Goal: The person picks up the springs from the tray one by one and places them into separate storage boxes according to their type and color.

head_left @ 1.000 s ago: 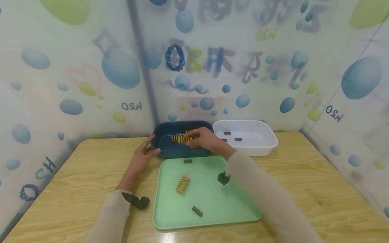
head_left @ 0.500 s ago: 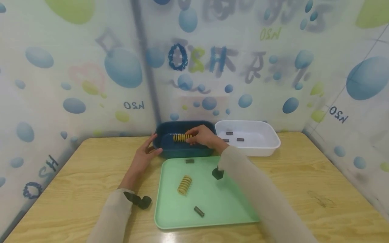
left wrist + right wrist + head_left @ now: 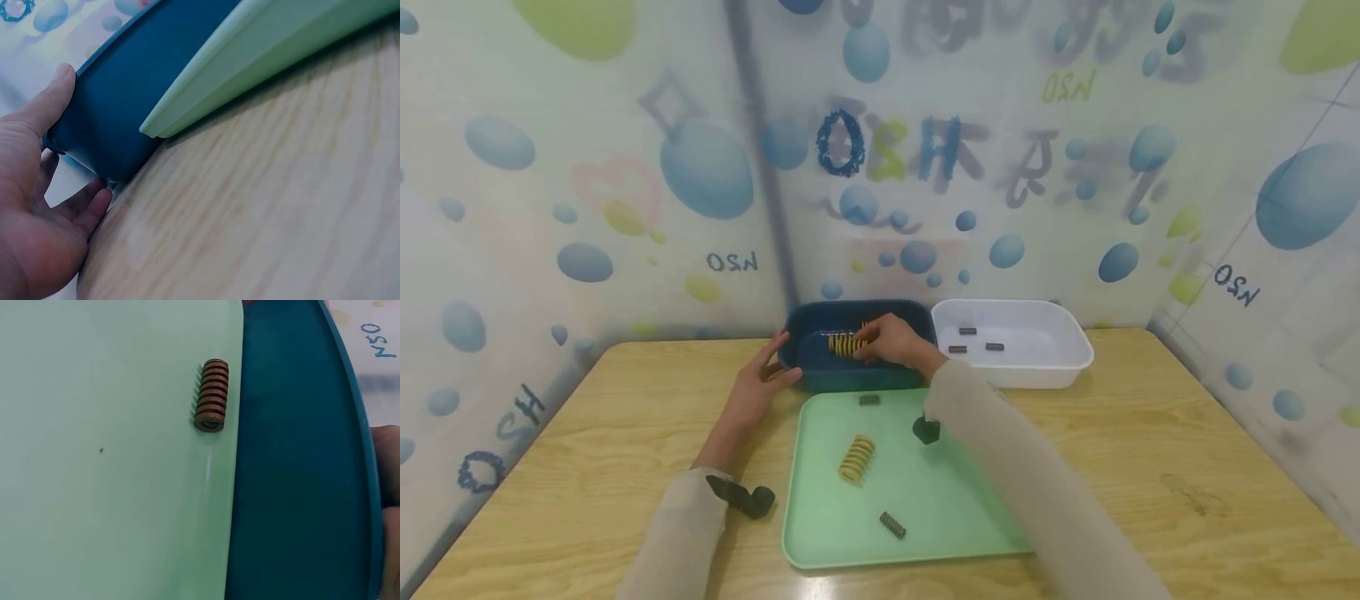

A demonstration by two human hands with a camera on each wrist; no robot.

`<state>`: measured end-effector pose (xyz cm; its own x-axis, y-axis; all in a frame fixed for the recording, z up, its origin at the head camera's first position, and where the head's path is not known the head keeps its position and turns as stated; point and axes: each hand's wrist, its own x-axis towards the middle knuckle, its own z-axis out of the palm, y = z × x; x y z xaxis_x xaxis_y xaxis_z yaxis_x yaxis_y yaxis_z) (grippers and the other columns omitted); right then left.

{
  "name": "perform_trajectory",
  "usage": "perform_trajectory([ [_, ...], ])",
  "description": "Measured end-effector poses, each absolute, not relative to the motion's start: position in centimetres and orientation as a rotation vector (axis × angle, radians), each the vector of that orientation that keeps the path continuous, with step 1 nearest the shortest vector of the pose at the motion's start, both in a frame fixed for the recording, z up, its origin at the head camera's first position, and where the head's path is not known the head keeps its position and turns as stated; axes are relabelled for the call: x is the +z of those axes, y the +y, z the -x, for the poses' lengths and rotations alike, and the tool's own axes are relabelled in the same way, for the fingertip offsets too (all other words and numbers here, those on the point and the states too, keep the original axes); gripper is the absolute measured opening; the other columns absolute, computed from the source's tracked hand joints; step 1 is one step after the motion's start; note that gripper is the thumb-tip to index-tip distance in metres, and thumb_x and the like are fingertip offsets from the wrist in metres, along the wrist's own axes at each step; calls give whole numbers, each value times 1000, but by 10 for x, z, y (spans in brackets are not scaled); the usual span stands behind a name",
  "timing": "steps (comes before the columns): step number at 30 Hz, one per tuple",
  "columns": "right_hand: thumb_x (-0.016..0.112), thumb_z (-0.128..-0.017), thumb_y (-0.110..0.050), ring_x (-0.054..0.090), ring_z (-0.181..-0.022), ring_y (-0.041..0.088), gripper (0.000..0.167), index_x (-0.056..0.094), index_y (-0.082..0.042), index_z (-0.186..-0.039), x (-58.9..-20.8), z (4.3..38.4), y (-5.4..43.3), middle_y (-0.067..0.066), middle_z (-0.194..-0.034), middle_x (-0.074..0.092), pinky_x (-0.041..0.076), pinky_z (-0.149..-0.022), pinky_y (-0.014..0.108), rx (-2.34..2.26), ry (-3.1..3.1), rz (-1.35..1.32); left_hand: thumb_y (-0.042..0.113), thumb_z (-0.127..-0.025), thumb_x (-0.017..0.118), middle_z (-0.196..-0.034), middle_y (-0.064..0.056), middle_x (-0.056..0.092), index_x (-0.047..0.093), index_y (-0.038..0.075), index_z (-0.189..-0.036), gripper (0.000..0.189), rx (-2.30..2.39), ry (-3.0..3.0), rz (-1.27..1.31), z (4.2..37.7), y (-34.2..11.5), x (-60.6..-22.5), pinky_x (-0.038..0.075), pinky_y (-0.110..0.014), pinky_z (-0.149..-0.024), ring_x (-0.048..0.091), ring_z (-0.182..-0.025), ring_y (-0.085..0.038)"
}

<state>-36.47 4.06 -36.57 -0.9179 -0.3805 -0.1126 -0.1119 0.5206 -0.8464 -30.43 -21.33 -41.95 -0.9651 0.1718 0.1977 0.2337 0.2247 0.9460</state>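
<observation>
My left hand rests on the left end of the dark blue basin. Its thumb lies on the front wall and its other fingers touch the end wall. My right hand reaches into the basin and pinches a yellow coil spring lying near the basin floor. Another yellow spring, partly hidden by this hand, shows behind it. In the right wrist view, only fingers appear past the basin's rim. On the green tray lie a larger yellow spring and two small dark springs.
A white basin stands beside the blue one on the right, with 3 small dark springs inside. Both basins stand near the back of the wooden table, close to the patterned wall. The tray sits just in front of the basins.
My right hand shifts slightly left and lower within the blue basin, and the right forearm swings left over the tray. The left hand keeps its place on the basin.
</observation>
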Motion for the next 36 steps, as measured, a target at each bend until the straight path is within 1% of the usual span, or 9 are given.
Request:
perform_trajectory([
  [4, 73, -84, -6, 68, -79, 16, 33, 67, -1, -115, -367, 365, 35, 12, -116, 63, 55, -69, 26, -1305, 2509, 435, 21, -93, 65, -159, 2, 15, 33, 19, -150, 66, -1879, -2420, 371, 304, -212, -420, 32, -49, -106, 36, -133, -39],
  [7, 74, -84, -7, 68, -80, 16, 33, 67, -1, -115, -369, 366, 32, 12, -113, 64, 55, -69, 26, -1256, 2536, 458, 21, -92, 65, -158, 2, 16, 33, 19, -150, 66, -1889, -2417, 362, 305, -212, -421, 33, -49, -106, 36, -132, -39],
  [14, 77, -82, -18, 62, -91, 16, 31, 71, -8, -111, -369, 370, 26, 4, -105, 69, 51, -80, 27, -964, 2734, 606, 24, -91, 66, -158, 3, 16, 33, 19, -150, 68, -1894, -2407, 393, 307, -213, -422, 34, -48, -105, 38, -131, -38],
  [18, 78, -81, -20, 63, -94, 17, 30, 73, -10, -109, -368, 370, 25, 3, -102, 71, 50, -82, 29, -876, 2768, 668, 23, -92, 66, -159, 2, 16, 32, 18, -150, 68, -1892, -2406, 398, 307, -214, -423, 34, -48, -105, 38, -131, -38],
  [22, 78, -81, -19, 63, -95, 18, 31, 72, -9, -110, -367, 369, 23, 4, -103, 71, 50, -82, 29, -858, 2769, 684, 18, -93, 65, -159, 1, 15, 32, 15, -151, 67, -1913, -2408, 387, 304, -213, -418, 34, -48, -105, 37, -132, -40],
  [27, 75, -84, -15, 62, -101, 19, 31, 71, -9, -113, -366, 368, 23, 4, -109, 70, 50, -86, 30, -866, 2766, 684, 11, -93, 64, -159, -7, 14, 31, 8, -150, 66, -1943, -2405, 382, 293, -207, -401, 32, -51, -105, 35, -131, -44],
  [31, 73, -86, -12, 61, -105, 19, 29, 70, -9, -114, -366, 368, 22, 4, -110, 69, 49, -89, 30, -913, 2758, 668, 9, -93, 62, -158, -10, 13, 30, 7, -150, 65, -1937, -2420, 364, 286, -204, -393, 32, -51, -105, 35, -132, -44],
  [35, 73, -85, -9, 64, -100, 18, 29, 70, -8, -114, -366, 368, 23, 5, -109, 70, 50, -87, 29, -971, 2760, 649, 9, -93, 63, -158, -9, 14, 31, 7, -150, 65, -1937, -2424, 349, 286, -203, -392, 32, -50, -106, 34, -132, -43],
  [36, 73, -85, -8, 65, -96, 17, 29, 70, -7, -114, -366, 368, 23, 6, -108, 70, 51, -85, 28, -995, 2752, 645, 10, -93, 63, -158, -8, 14, 31, 7, -150, 65, -1938, -2423, 346, 286, -203, -392, 32, -50, -106, 34, -132, -43],
])
